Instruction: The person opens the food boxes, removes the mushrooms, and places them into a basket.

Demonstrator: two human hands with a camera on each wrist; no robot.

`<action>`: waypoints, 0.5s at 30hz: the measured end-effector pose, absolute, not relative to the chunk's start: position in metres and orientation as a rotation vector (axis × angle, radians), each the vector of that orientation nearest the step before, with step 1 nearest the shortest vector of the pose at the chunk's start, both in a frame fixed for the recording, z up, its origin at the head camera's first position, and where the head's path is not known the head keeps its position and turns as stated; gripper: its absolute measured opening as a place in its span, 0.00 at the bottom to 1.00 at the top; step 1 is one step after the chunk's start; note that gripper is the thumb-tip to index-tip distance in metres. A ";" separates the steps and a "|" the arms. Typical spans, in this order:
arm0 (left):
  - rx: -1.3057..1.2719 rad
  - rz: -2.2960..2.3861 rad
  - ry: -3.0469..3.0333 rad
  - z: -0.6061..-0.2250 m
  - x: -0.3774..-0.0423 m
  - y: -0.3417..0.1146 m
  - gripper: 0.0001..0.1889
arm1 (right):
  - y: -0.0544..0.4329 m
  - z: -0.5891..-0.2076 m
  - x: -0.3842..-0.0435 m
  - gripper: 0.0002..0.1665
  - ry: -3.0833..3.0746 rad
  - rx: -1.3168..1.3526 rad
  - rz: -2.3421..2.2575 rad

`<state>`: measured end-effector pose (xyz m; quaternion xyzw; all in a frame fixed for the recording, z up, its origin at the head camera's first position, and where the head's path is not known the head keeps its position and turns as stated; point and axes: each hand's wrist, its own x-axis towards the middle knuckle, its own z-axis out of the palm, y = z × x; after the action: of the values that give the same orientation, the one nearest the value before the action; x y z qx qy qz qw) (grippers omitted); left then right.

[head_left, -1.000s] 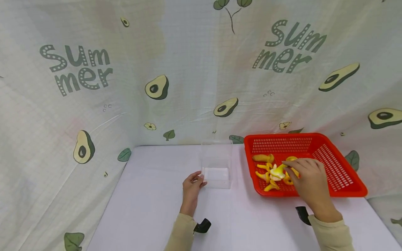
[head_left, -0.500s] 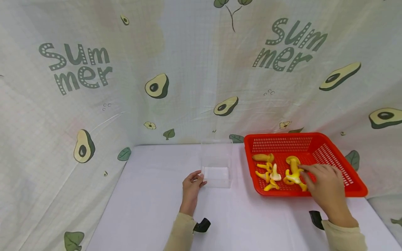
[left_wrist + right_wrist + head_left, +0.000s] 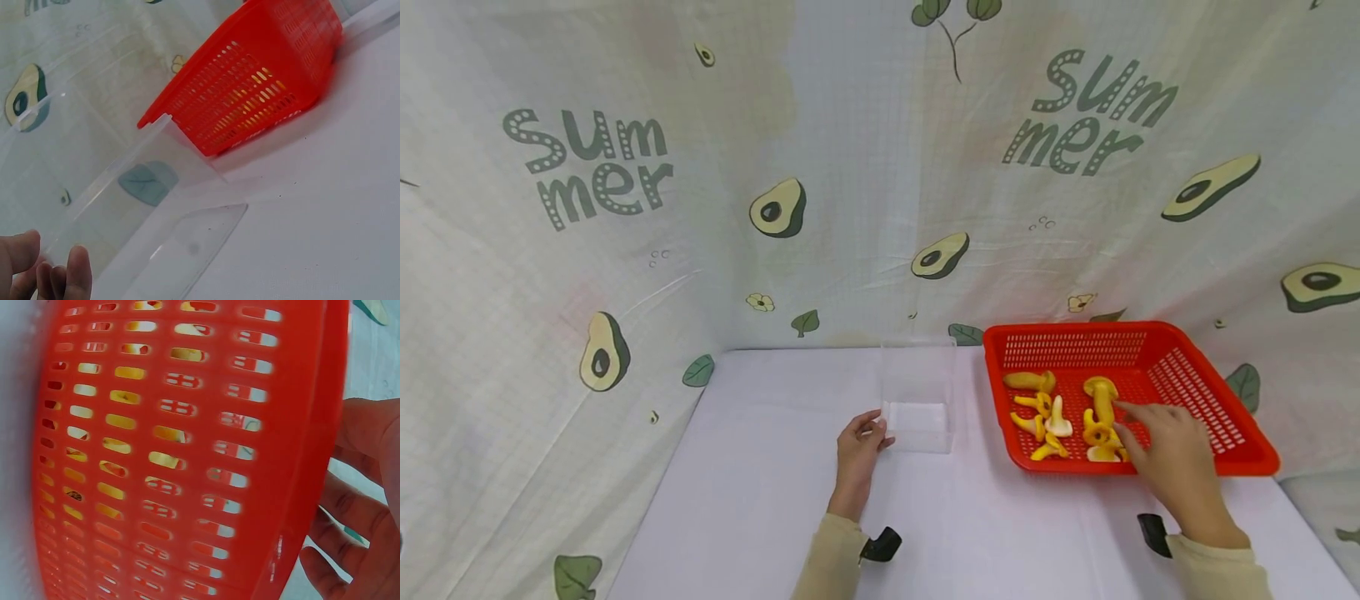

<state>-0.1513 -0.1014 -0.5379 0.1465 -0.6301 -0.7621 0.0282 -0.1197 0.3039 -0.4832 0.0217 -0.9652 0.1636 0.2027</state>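
In the head view my left hand (image 3: 857, 458) grips the left side wall of a clear plastic box (image 3: 919, 442). The left wrist view has thumb and fingertips at the transparent wall (image 3: 125, 206). My right hand (image 3: 1180, 462) hovers over the front of a red plastic basket (image 3: 1251, 454), thumb and forefinger apart, nothing between them. Just left of these fingertips lie a yellow mushroom with a white underside (image 3: 1103, 454) and a longer yellow mushroom (image 3: 1102, 400). From the right wrist, the basket's slotted wall (image 3: 250, 462) hides most of the mushrooms.
On the basket's left side are a tan mushroom (image 3: 1028, 382), a white-based one (image 3: 1058, 418) and several small yellow ones (image 3: 1048, 447). A white cloth covers the table (image 3: 760, 467). Behind hangs a printed curtain (image 3: 850, 167).
My right hand carried a yellow-and-white mushroom rightward within the basket and let it go near the front. The fingers are now spread apart. My left hand stays at the clear box.
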 end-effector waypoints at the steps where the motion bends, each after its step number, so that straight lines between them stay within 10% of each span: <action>1: 0.452 -2.351 -1.950 -0.539 -0.151 -0.102 0.18 | 0.304 -0.484 -0.120 0.28 -2.698 0.056 0.457; 15: 0.501 -2.294 -1.960 -0.544 -0.147 -0.141 0.17 | 0.311 -0.490 -0.117 0.26 -2.695 0.029 0.439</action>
<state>-0.1465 -0.1408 -0.5440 0.1637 -0.6403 -0.7494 0.0414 -0.1165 0.3111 -0.4902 0.0104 -0.9661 0.1574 0.2042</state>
